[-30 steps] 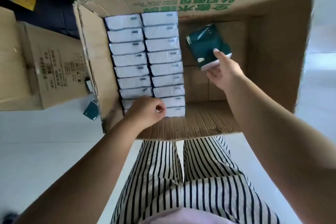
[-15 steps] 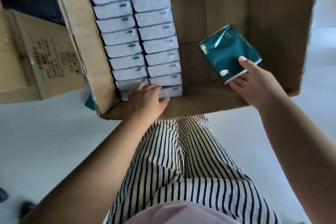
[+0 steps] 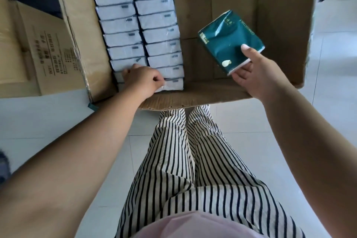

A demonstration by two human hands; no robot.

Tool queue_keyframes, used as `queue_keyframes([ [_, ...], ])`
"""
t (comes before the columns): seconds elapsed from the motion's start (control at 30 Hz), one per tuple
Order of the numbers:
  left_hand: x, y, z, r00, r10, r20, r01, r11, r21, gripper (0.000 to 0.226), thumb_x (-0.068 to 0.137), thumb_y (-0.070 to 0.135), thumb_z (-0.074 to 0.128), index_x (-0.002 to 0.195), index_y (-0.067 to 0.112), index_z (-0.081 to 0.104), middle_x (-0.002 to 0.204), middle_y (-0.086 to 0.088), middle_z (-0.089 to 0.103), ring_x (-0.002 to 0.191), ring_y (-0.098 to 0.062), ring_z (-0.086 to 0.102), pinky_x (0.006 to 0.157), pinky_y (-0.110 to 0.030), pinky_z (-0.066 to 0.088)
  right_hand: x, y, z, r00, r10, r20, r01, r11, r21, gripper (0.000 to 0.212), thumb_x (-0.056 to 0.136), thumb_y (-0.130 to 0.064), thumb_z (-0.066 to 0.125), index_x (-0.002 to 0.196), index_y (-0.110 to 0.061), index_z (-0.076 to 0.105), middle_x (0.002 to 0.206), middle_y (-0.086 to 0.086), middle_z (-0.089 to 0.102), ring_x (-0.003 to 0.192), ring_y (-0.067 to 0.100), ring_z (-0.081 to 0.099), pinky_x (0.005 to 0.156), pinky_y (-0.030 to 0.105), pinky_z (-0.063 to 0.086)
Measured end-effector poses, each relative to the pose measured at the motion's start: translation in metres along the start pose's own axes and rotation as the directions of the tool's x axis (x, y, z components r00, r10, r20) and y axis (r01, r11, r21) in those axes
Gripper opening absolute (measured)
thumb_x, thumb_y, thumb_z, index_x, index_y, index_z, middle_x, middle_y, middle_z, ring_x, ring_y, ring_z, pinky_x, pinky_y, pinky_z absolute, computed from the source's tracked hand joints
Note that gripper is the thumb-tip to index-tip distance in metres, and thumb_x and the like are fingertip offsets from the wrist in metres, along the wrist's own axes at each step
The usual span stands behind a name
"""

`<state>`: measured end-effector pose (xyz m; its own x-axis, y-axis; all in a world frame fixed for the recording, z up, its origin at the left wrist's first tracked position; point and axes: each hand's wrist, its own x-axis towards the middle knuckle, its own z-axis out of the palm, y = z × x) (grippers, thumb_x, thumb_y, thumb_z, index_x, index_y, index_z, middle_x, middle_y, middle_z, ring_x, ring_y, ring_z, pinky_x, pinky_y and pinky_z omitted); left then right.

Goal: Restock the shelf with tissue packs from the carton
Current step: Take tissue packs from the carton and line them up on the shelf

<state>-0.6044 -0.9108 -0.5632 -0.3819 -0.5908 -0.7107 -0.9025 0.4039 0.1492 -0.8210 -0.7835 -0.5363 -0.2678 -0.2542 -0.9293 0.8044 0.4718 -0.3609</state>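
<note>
Lifted nearer, right hand point(image 3: 257, 75) grips green pack point(image 3: 229, 40); left hand point(image 3: 143, 80) pinches half-hidden white pack point(image 3: 170, 85).

Right half of the carton point(image 3: 280, 25) lies open, bare cardboard floor toward one o'clock. Toward eleven o'clock, two tight rows of tissue packs point(image 3: 139, 25) fill the left half, flush against the left wall. A second box point(image 3: 38, 48) crowds nine o'clock outside.

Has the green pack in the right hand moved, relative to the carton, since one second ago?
Yes. The green pack, held by the right hand, has moved toward the carton's near wall and right side, away from the far wall where it was before.
</note>
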Motion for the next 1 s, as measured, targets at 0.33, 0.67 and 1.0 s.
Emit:
queue_keyframes([
  [0.33, -0.051, -0.015, -0.049, 0.991, 0.113, 0.071, -0.06, 0.855, -0.514, 0.024, 0.086, 0.011, 0.063, 0.066, 0.022, 0.054, 0.093, 0.001, 0.063, 0.097, -0.015, 0.058, 0.084, -0.023, 0.042, -0.01, -0.001, 0.003, 0.998, 0.062, 0.03, -0.064, 0.995, 0.075, 0.061, 0.088, -0.031, 0.062, 0.14, -0.011, 0.035, 0.135, 0.008, 0.053, 0.123, 0.022, 0.052, 0.103, 0.037, 0.04],
  [0.67, -0.076, -0.008, -0.119, 0.979, 0.013, -0.205, -0.116, 0.859, -0.499, 0.007, 0.083, 0.018, 0.067, 0.077, 0.017, 0.067, 0.083, 0.008, 0.066, 0.083, -0.014, 0.059, 0.081, -0.03, 0.046, -0.012, -0.004, 0.0, 0.994, 0.086, 0.065, -0.087, 0.996, 0.019, 0.064, 0.085, -0.03, 0.065, 0.139, -0.015, 0.035, 0.133, 0.006, 0.053, 0.118, 0.02, 0.053, 0.101, 0.036, 0.041],
  [1.0, -0.024, 0.012, -0.007, 0.985, 0.121, -0.125, -0.141, 0.976, -0.165, 0.036, 0.08, 0.035, 0.068, 0.11, 0.015, 0.061, 0.154, -0.002, 0.02, 0.141, -0.019, 0.018, 0.107, -0.035, 0.029, 0.012, -0.001, -0.001, 0.993, 0.119, -0.007, -0.119, 0.993, 0.015, 0.071, 0.081, -0.027, 0.069, 0.141, -0.011, 0.034, 0.14, 0.005, 0.049, 0.129, 0.02, 0.046, 0.106, 0.039, 0.038],
])
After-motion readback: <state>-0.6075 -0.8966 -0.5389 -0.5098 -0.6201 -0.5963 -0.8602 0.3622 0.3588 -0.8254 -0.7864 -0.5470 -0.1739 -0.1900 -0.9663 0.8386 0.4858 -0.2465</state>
